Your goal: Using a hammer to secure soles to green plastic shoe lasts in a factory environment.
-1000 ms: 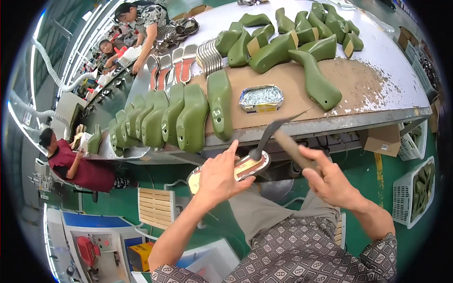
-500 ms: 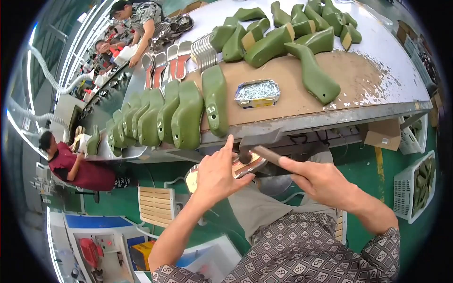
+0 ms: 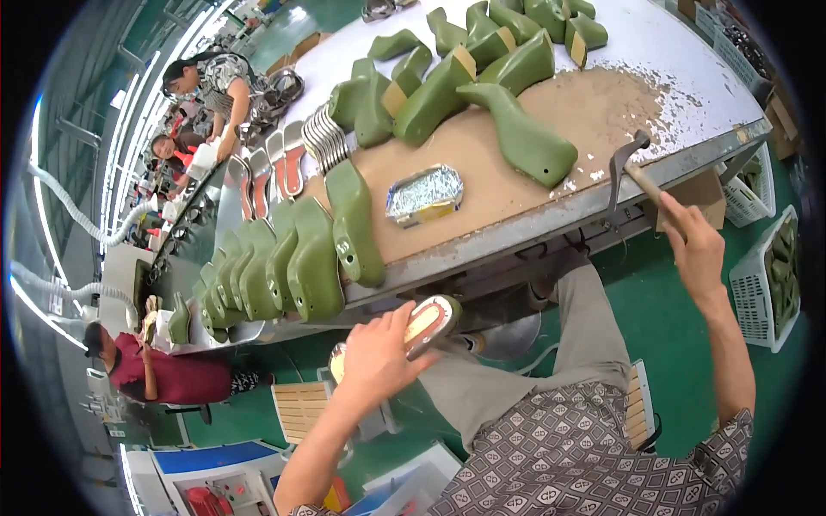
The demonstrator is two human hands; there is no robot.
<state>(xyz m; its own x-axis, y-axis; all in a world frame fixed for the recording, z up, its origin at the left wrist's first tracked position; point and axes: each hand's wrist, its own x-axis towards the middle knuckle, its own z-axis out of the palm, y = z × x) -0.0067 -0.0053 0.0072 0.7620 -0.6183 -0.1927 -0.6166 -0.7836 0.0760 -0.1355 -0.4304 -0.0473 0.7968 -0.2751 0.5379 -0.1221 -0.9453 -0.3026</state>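
Held above my left thigh, a shoe last lies sole up with a cream and reddish insole on it. My left hand is wrapped over its middle, covering part of the sole; the thumb sticks out toward the right. In my right hand is a hammer, fingers closed round the lower end of its wooden handle. Its dark, curved metal head is up by the table's right front edge, well apart from the last.
Green shoe lasts line the left front of the worktable; more lie piled behind. A tin of small metal nails sits between. White crates stand right. Other people work at left.
My right hand has swung the hammer away from the last, up and to the right. My left hand still holds the last, slightly lower. The whole view has shifted.
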